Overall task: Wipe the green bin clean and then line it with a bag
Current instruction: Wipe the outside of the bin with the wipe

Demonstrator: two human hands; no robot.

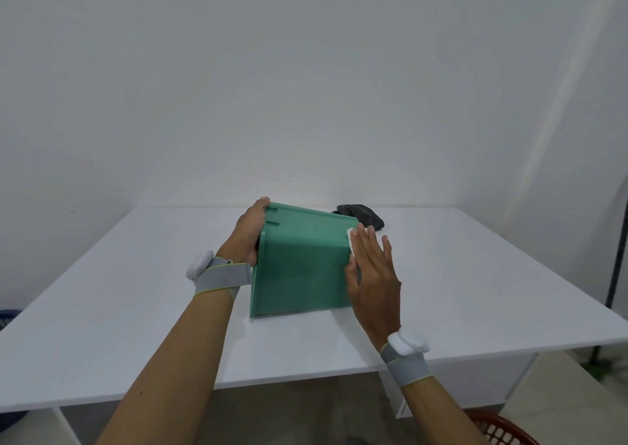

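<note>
green bin [299, 264]: tipped over on the white table [136, 291], looks light, stiff, a bit slippery
left hand [249, 232]: grips the bin's end
right hand [372, 271]: flat fingers press a white wipe [351, 245] on its side
hold: by the edges

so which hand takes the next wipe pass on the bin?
Right. The right hand already presses the white wipe flat against the side of the green bin. The left hand has its grip on the opposite edge, steadying the tipped bin on the table.

Left hand [247, 232] curled in a grip, right hand [372, 271] flat, fingers straight
</note>
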